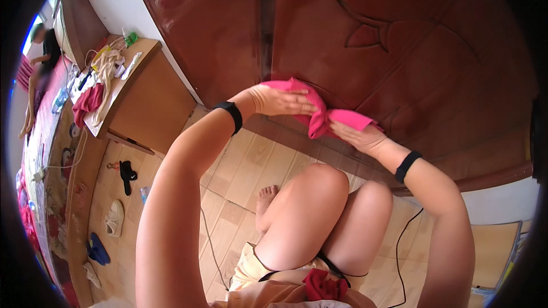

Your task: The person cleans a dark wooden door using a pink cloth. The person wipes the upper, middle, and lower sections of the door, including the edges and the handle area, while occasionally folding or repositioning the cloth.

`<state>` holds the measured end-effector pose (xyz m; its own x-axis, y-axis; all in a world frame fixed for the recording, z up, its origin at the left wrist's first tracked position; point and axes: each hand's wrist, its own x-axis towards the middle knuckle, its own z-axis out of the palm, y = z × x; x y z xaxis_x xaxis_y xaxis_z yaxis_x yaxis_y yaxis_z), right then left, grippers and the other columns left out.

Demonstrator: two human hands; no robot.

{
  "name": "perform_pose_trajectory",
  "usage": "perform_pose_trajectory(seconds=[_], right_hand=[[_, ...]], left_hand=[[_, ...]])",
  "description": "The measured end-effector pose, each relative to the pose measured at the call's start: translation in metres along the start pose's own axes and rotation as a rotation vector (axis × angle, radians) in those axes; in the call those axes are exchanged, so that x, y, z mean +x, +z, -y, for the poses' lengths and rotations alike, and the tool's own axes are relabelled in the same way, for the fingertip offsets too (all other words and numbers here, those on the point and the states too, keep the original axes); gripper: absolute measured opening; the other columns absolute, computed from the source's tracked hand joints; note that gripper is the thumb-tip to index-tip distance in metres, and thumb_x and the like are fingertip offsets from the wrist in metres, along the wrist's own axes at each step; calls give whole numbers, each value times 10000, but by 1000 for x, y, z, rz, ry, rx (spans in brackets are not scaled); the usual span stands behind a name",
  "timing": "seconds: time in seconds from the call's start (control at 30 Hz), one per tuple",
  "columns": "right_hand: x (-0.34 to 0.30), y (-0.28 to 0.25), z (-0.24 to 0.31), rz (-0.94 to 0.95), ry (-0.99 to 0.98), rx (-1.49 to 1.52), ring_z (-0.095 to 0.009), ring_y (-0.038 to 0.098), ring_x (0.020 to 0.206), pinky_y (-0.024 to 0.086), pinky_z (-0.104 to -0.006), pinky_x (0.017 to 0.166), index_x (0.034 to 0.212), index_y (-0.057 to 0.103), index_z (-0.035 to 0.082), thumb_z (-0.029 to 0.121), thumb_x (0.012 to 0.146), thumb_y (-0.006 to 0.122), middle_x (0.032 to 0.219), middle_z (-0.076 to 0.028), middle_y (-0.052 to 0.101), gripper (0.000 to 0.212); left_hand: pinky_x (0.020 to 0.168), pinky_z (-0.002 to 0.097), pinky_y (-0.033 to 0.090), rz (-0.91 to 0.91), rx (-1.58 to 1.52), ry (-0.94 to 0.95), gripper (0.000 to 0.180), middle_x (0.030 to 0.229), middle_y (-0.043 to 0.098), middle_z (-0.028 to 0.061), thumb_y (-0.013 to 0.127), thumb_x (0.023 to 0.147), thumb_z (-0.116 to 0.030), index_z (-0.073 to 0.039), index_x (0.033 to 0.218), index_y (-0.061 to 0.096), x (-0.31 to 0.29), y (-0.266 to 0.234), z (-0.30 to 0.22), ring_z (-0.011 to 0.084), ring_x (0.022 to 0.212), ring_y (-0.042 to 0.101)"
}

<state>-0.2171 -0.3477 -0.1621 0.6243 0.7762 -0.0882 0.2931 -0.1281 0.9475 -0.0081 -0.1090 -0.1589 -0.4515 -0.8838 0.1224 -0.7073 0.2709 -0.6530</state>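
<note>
A bright pink cloth [317, 118] is stretched between my two hands, bunched and twisted at its middle, in front of the lower part of a glossy red-brown panelled cabinet door [319, 34]. My left hand [281, 100] holds the cloth's left end, its fingers extended over the fabric. On the other end is my right hand [358, 137], fingers likewise laid along the cloth, with the thumb out of sight. Whether the cloth touches the door is hard to tell. Each wrist wears a black band.
At left, a wooden desk [149, 100] carries heaped clothes and small items. Beyond it, another person [48, 51] sits on a bed. Shoes [114, 218], blue slippers [98, 249] and a black item [128, 177] lie on the tiled floor. Thin cables [401, 245] run beside my bent legs.
</note>
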Motion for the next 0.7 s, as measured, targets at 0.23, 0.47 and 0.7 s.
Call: perform_pose_trajectory(seconds=[0.23, 0.47, 0.7], right_hand=[[60, 11, 41, 64, -214, -217, -221, 290, 1320, 187, -366, 1116, 1322, 403, 27, 207, 877, 373, 1411, -78, 347, 481], [100, -4, 30, 145, -333, -247, -230, 292, 1314, 172, -359, 1115, 1316, 411, 11, 201, 876, 381, 1405, -85, 356, 480], [135, -19, 0, 152, -360, -289, -240, 294, 1309, 158, -351, 1114, 1311, 418, -5, 196, 876, 389, 1399, -92, 364, 480]], left_hand=[[1082, 300, 252, 1, 211, 239, 517, 1437, 317, 29, 354, 888, -165, -82, 1395, 301, -13, 76, -61, 155, 1298, 339], [1101, 333, 181, -18, 479, 310, 476, 1426, 325, 29, 368, 876, -211, -63, 1328, 395, -16, 103, -91, 161, 1318, 283], [1119, 364, 114, -134, 656, 373, 458, 1417, 326, 50, 368, 876, -246, -50, 1283, 440, -59, 98, -57, 178, 1340, 229]])
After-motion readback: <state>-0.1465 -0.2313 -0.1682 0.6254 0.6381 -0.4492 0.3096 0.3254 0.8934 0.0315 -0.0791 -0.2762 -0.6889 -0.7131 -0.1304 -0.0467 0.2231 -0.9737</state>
